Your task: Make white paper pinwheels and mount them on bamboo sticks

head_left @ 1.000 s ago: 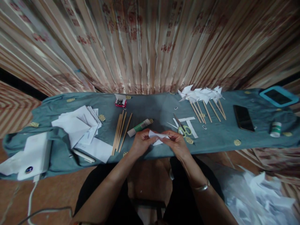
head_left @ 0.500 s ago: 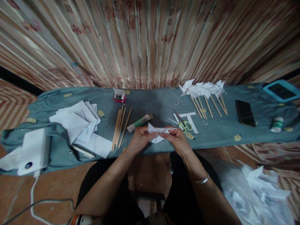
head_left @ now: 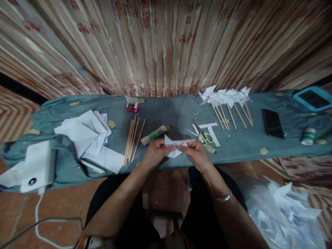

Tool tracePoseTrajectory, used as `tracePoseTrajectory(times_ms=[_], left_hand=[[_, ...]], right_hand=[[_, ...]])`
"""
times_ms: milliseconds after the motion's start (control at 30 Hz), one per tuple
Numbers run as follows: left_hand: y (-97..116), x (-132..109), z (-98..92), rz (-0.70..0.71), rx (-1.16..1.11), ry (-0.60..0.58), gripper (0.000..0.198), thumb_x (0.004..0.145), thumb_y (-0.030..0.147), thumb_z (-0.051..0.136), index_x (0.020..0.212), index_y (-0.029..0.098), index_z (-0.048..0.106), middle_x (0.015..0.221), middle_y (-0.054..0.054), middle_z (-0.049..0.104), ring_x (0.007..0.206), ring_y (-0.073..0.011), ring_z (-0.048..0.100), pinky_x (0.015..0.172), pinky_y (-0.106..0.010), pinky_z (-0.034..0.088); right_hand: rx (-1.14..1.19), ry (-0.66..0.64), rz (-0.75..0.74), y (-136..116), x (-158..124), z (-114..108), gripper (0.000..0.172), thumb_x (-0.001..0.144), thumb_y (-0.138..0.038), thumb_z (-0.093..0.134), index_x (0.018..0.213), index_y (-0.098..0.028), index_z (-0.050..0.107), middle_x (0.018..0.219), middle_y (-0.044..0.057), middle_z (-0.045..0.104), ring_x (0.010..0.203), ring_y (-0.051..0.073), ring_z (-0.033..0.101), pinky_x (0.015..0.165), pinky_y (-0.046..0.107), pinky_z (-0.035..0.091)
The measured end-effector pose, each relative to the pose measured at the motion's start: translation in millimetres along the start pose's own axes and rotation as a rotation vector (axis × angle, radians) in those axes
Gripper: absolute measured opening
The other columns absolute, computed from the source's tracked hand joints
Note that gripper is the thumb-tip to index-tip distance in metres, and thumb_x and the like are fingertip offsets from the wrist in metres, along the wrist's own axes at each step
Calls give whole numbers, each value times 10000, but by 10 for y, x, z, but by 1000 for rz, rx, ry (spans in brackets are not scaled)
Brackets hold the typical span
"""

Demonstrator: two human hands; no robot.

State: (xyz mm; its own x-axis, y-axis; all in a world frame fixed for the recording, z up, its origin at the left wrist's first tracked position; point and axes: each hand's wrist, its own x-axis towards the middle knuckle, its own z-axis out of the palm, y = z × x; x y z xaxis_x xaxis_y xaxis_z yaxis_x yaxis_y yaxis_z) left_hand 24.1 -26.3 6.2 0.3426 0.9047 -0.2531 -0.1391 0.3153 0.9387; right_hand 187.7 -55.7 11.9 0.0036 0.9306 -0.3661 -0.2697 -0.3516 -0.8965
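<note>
Between my two hands is a white paper pinwheel [head_left: 174, 152], its folded points bent toward the middle. My left hand [head_left: 155, 151] grips its left side, thumb pressed near the centre. On the other side my right hand [head_left: 196, 152] pinches it, with that thumb also close to the middle. The fingers behind the paper are partly hidden. Just beyond my left hand lies a glue stick [head_left: 155, 135]. Green-handled scissors [head_left: 205, 137] rest past my right hand among white paper strips [head_left: 213, 135].
Wooden sticks [head_left: 133, 140] and a paper stack [head_left: 80, 131] lie left, near a white power bank [head_left: 37, 166]. A small red box [head_left: 132, 104] stands behind. Finished pinwheels on sticks [head_left: 228, 97], a phone [head_left: 272, 123] and a green-white tube [head_left: 308, 136] are right. A plastic bag [head_left: 282, 211] sits below.
The view has shifted very slightly. Both hands keep their hold on the paper pinwheel, with hardly any visible movement of the fingers.
</note>
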Motion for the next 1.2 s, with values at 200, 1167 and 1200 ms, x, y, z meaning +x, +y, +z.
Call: tracePoseTrajectory(times_ms=[200,1167,1200], left_hand=[[12,-4,9,-6,-5,16,239,583,359,874,707,182,772,684,1,720,616,-140,607,630,-269,496],[-1,-11,73,5,-122,36,335,550,316,892,799,143,750,732,-4,721,658,-141,628,683,-269,501],[3,-15,76,0,-126,32,349,545,322,897,804,142,749,731,-3,720,658,-140,627,687,-269,500]], right_hand=[[-8,20,-1,21,-2,-5,277,490,-434,922,632,-251,771,654,-7,747,581,137,639,653,282,531],[-28,-10,-15,-56,-7,28,325,476,-489,928,633,-256,765,629,-18,728,596,151,642,660,291,531],[-35,-16,-9,-55,-11,27,335,481,-505,924,646,-256,773,626,-17,727,589,146,634,646,285,524]])
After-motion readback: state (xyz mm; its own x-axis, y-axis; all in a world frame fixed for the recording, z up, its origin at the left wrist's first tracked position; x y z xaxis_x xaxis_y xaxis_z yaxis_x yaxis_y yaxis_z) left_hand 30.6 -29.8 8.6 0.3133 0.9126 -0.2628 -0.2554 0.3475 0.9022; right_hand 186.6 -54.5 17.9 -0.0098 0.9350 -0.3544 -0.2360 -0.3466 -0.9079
